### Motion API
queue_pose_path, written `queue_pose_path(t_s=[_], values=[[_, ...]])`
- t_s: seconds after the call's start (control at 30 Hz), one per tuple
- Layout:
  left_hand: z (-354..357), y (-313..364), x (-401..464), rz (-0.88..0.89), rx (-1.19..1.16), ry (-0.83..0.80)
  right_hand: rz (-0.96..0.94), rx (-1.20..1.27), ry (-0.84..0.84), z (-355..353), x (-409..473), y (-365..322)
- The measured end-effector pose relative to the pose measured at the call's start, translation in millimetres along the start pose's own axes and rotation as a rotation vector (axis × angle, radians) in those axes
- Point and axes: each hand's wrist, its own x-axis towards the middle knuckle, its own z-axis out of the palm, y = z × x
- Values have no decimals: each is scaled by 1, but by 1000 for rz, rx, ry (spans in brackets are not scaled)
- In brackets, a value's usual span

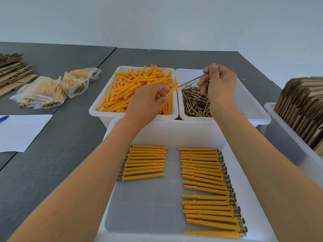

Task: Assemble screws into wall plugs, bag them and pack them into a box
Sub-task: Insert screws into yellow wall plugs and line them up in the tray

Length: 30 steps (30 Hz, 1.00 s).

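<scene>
Bare tray floor [153,203] lies open between two rows of assembled plugs [146,162].

I have one view only, from the head camera, so nothing is shared with a second view. It sits above the near edge of the grey table [66,140] and looks forward and steeply down, wide-angle, so straight edges bow toward the frame's borders. The near white tray [174,130] fills the lower middle, close under the lens, with both forearms reaching away from me into the frame. The left hand [146,102] and right hand [218,84] lie in the middle distance, over the two far bins. The pale wall [157,20] takes the top of the frame. The table's left and right parts are cut off at the frame's sides.
</scene>
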Motion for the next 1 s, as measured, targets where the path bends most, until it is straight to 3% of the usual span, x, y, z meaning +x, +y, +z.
queue_pose_path(t_s=[0.17, 0.53, 0.87, 1.0], values=[[0, 1, 0, -3, 2, -3, -9, 14, 12, -1, 1, -1], [-5, 6, -1, 18, -81, -12, 38, -196, -434, 20, -16, 2], [-18, 9, 5, -202, -518, 139, 4, -335, -476, 38, -30, 18], [-22, 6, 4, -242, -657, 66, -5, -351, -500, 41, -31, 18]])
